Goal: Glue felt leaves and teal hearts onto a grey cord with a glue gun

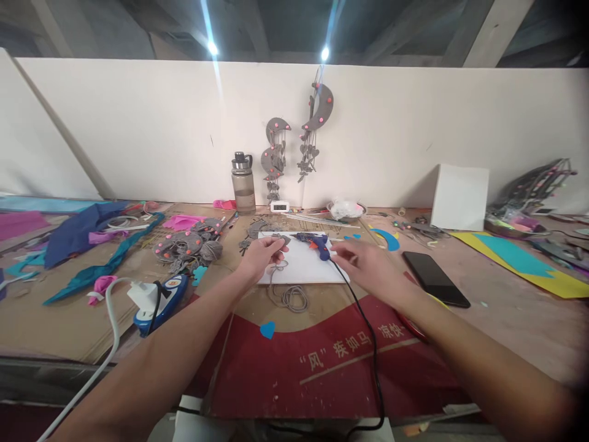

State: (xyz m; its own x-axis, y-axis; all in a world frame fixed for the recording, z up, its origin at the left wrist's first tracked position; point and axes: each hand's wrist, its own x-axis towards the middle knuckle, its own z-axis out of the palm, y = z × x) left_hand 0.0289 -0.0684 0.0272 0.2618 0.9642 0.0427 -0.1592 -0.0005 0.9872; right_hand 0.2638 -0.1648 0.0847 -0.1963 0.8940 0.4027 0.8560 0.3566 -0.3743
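Note:
My left hand [263, 255] pinches a small grey felt piece [281, 240] over the white board [308, 267], with a grey cord [289, 294] hanging from it onto the cardboard. A blue glue gun [315, 242] with an orange trigger lies on the board's far edge. Its black cable [363, 325] runs toward me. My right hand [365, 263] hovers just right of the glue gun, fingers spread, holding nothing.
A black phone [435, 278] lies at the right. A power strip [159, 298] with a white plug sits at the left. Grey felt decorations [188, 245], a water bottle [243, 182], a small clock [279, 206], a white box [460, 196] and coloured sheets [519, 258] surround the work area.

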